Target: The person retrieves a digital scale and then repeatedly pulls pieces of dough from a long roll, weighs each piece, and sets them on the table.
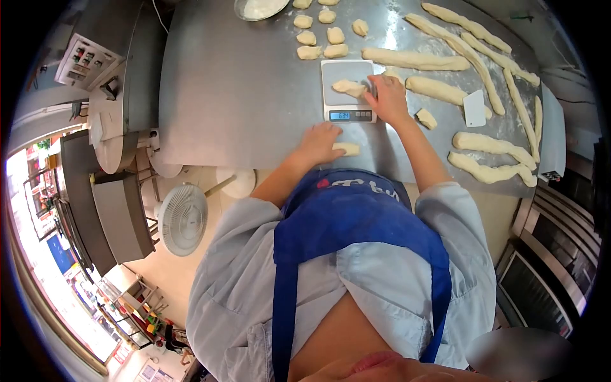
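A piece of dough (349, 88) lies on the pan of a white digital kitchen scale (329, 109) with a lit display. My right hand (388, 99) reaches over the pan's right side, thumb and fingers closed around the right end of that piece. Below the scale, my left hand (320, 144) rests low on the steel table, fingers stretched out and spread. Beside its thumb is another short dough piece (347, 149), close to the table's front edge. To the right of the scale sits a cut dough chunk (426, 118).
Several cut dough pieces (307, 38) stand in rows behind the scale. Long dough ropes (417, 59) cover the table's right side, with a white scraper (473, 108) on one. A metal bowl (261, 7) of flour is at the back. A fan (182, 219) stands left.
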Motion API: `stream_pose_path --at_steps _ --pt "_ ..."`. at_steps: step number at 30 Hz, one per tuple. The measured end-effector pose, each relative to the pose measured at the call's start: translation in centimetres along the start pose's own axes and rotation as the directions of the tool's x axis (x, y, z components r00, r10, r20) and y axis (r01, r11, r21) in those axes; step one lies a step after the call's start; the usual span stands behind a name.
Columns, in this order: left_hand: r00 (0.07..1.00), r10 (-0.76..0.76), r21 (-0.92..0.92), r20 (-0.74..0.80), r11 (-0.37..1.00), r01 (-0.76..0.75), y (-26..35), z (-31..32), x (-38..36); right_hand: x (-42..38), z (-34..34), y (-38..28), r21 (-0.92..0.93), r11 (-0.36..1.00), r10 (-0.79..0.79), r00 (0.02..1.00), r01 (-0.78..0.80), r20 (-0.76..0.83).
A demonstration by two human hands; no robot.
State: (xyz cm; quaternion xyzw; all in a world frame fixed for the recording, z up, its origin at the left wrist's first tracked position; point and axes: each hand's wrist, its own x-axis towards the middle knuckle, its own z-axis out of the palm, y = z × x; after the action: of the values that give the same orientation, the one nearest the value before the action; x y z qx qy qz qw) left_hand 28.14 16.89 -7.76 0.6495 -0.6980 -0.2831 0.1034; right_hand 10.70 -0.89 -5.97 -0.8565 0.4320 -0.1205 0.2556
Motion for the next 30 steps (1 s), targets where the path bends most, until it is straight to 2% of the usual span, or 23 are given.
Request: stream_pose_path --at_steps 1,2,3,4,6,7,9,10,12,14,15,16,18,19,21,22,23,24,25,26,27,28,30 --pt "1.000 0.000 0.003 0.001 1.000 0.000 -0.1 -0.2 0.5 0.1 0.3 0.2 -0.173 0.973 -0.187 0.961 0.153 -0.202" --pt "0.995 -0.015 -0.066 -0.098 0.998 0.009 -0.2 -0.4 1.3 0.1 0.7 0.4 -0.365 0.896 -0.387 0.851 0.255 -0.356" --pt "0.980 -0.036 -0.136 -0.197 0.991 0.010 -0.2 -0.7 1.9 0.0 1.6 0.8 -0.367 0.871 -0.452 0.827 0.328 -0.333" --pt "0.980 -0.034 -0.132 -0.196 0.991 0.008 0.4 -1.6 2.3 -0.1 2.5 1.3 -0.367 0.871 -0.451 0.827 0.326 -0.337" --pt "0.912 -0.016 -0.049 -0.409 0.999 -0.004 1.5 -3.5 3.5 -0.3 3.9 2.0 0.085 0.972 -0.204 0.967 0.218 -0.150" --pt "0.912 -0.018 -0.050 -0.409 0.999 -0.003 1.8 -3.9 4.2 -0.8 3.4 0.3 0.226 0.958 -0.147 0.978 0.179 -0.150" --pt "0.855 0.127 0.083 -0.502 0.992 -0.098 2.0 -4.1 5.7 -1.7 2.0 -3.0 0.302 0.946 -0.098 0.991 0.122 -0.094" --pt "0.856 0.128 0.077 -0.500 0.992 -0.104 1.9 -3.8 6.2 -1.9 1.2 -4.1 0.372 0.926 -0.053 0.998 0.064 -0.039" --pt "0.918 0.095 -0.193 -0.384 0.964 -0.181 1.8 -3.3 6.9 -2.1 -0.4 -4.6 0.371 0.928 -0.021 0.997 0.049 -0.080" --pt "0.944 0.096 -0.290 -0.317 0.938 -0.193 2.2 -3.2 6.9 -2.4 -2.0 -3.6 0.590 0.777 0.193 0.975 -0.219 0.108" --pt "0.964 0.097 -0.380 -0.246 0.906 -0.188 2.4 -3.4 6.9 -2.6 -2.2 -3.0 0.679 0.686 0.206 0.965 -0.261 0.163" --pt "0.964 0.100 -0.379 -0.245 0.905 -0.190 2.1 -3.5 6.9 -3.0 -2.4 -2.6 0.679 0.686 0.208 0.965 -0.261 0.161" --pt "0.903 0.413 0.089 -0.117 0.910 -0.405 0.9 -3.9 6.9 -4.5 -2.8 -2.7 0.604 0.719 0.241 0.939 -0.343 0.247" --pt "0.906 0.407 0.090 -0.118 0.913 -0.399 0.2 -3.9 7.3 -5.2 -2.5 -3.2 0.638 0.689 0.241 0.939 -0.343 0.244" --pt "0.748 0.659 0.363 -0.079 0.718 -0.594 -0.9 -3.9 8.3 -6.0 -1.9 -4.8 0.662 0.666 0.245 0.939 -0.343 0.241" --pt "0.752 0.654 0.363 -0.082 0.722 -0.589 -0.1 -4.7 8.4 -6.3 -1.9 -6.2 0.686 0.640 0.256 0.938 -0.345 0.233" --pt "0.872 0.479 0.350 -0.105 0.838 -0.418 0.9 -5.4 8.9 -6.6 -2.4 -7.4 0.741 0.550 0.207 0.923 -0.384 0.324" --pt "0.951 0.284 0.333 -0.122 0.914 -0.230 1.8 -5.9 9.2 -6.6 -3.0 -8.6 0.742 0.550 0.207 0.923 -0.384 0.325" --pt "0.950 0.289 0.335 -0.119 0.912 -0.235 1.7 -5.1 9.4 -6.5 -3.5 -9.7 0.785 0.533 0.144 0.948 -0.317 0.286" --pt "0.939 0.265 0.430 -0.219 0.890 -0.152 1.3 -3.8 9.6 -6.6 -3.8 -10.1 0.824 0.512 0.086 0.968 -0.245 0.235" --pt "0.915 0.250 0.507 -0.317 0.860 -0.060 1.3 -3.0 9.8 -6.4 -3.8 -9.0 0.830 0.471 0.150 0.954 -0.299 0.259" --pt "0.914 0.259 0.504 -0.313 0.861 -0.071 1.9 -2.8 9.2 -6.3 -4.0 -7.5 0.829 0.472 0.161 0.954 -0.301 0.255" --pt "0.860 0.464 0.308 -0.214 0.867 -0.391 3.0 -2.4 6.6 -6.1 -4.6 -4.4 0.860 0.414 0.408 0.905 -0.298 0.117"
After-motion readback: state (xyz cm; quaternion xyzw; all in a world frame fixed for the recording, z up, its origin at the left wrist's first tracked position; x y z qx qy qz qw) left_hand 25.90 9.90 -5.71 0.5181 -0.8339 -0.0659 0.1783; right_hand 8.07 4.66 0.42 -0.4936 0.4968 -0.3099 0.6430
